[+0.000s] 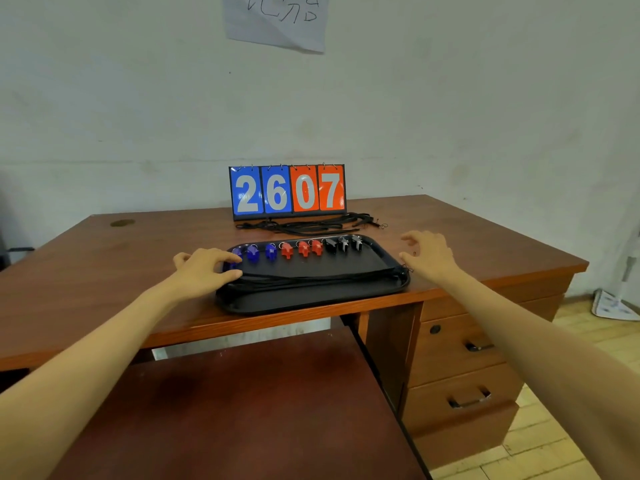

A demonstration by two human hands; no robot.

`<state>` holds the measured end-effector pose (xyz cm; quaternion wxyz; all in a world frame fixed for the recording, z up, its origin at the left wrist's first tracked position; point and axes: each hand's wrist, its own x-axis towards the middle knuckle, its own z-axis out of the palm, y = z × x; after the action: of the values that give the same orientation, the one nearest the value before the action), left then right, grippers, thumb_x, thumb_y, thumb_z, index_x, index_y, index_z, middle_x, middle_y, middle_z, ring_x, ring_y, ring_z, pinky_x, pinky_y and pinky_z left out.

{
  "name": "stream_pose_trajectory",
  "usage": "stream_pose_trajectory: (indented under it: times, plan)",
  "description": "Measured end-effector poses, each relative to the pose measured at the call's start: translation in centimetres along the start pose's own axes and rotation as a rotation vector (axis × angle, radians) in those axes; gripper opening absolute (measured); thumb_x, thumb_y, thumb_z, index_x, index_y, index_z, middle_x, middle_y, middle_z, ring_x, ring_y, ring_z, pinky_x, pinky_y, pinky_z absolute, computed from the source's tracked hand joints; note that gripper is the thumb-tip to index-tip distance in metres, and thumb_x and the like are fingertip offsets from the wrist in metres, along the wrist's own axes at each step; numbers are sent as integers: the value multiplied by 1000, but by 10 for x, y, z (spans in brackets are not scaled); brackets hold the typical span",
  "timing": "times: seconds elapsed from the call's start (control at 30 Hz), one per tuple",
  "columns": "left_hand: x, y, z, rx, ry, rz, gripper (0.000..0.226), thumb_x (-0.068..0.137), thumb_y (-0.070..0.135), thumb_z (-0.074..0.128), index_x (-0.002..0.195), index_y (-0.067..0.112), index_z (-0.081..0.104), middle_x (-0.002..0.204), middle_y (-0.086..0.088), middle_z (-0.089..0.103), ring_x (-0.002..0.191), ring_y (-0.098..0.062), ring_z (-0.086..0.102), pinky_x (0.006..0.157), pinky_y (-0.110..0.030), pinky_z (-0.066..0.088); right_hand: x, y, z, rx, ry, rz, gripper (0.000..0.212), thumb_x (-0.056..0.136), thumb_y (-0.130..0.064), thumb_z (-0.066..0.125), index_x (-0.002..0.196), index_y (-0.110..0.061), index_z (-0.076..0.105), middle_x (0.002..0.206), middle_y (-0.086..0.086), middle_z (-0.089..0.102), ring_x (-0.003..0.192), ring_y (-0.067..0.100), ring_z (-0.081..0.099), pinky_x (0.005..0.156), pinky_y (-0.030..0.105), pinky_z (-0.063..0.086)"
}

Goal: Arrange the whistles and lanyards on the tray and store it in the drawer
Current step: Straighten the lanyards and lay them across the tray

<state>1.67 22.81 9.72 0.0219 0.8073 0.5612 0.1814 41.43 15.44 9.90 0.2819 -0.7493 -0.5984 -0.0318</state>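
Note:
A black tray [311, 299] lies near the desk's front edge. Along its far side stands a row of whistles: blue ones [270, 252] on the left, red ones [303, 249] in the middle, black ones [343, 244] on the right. Black lanyards [311, 278] lie stretched across the tray's middle. More black lanyards [311, 225] lie loose on the desk behind the tray. My left hand [204, 268] rests at the tray's left end, fingertips touching the leftmost blue whistle. My right hand [427, 252] hovers beside the tray's right end, fingers spread, holding nothing.
A flip scoreboard [287, 192] reading 2607 stands behind the loose lanyards. The wooden desk [104, 258] has a wide pulled-out drawer [242, 403] below its front edge. Closed drawers with metal handles [469, 400] are at the right. A paper sheet hangs on the wall.

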Motion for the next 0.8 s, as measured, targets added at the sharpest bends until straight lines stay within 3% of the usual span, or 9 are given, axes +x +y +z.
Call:
stream_pose_trajectory:
  times: [0.1, 0.23, 0.43, 0.57, 0.7, 0.8]
  plan:
    - [-2, 0, 2, -12, -39, 50, 35, 89, 50, 50, 119, 36, 59, 128, 7, 58, 124, -16, 43, 98, -38, 18, -2, -11, 0, -175, -60, -223, 31, 93, -30, 52, 123, -26, 58, 131, -1, 56, 130, 24, 36, 106, 47, 31]
    - [-5, -1, 3, 64, -95, 61, 30, 90, 48, 49, 115, 37, 62, 122, 10, 62, 121, -14, 43, 102, -40, 16, -5, -18, 6, -369, -250, -248, 33, 94, -33, 51, 125, -29, 57, 129, 0, 57, 128, 23, 38, 106, 46, 26]
    - [-11, 3, 0, 68, -89, 98, 21, 86, 48, 54, 99, 40, 69, 106, 17, 66, 113, -9, 45, 105, -44, 12, -3, -15, 9, -388, -275, -210, 29, 96, -24, 49, 122, -30, 61, 127, -1, 60, 123, 24, 45, 106, 47, 27]
    - [-14, 5, -2, 91, -84, 101, 25, 85, 54, 53, 98, 39, 69, 100, 17, 65, 111, -10, 47, 105, -45, 13, -2, -13, 9, -359, -292, -182, 29, 95, -25, 49, 122, -30, 60, 127, -2, 60, 123, 23, 46, 107, 50, 25]
    - [-12, 17, -3, 185, -28, 130, 42, 83, 62, 47, 113, 36, 62, 113, 9, 58, 123, -15, 40, 108, -48, 11, -2, -16, 8, -269, -259, -204, 31, 94, -33, 51, 123, -28, 59, 124, -3, 62, 121, 21, 50, 108, 53, 22]
    - [-3, 38, -5, 190, -10, 173, 42, 84, 61, 47, 113, 35, 61, 121, 7, 56, 126, -16, 37, 109, -47, 10, 5, -22, 5, -213, -215, -235, 30, 93, -36, 50, 119, -26, 62, 122, -2, 64, 118, 20, 53, 109, 51, 24]
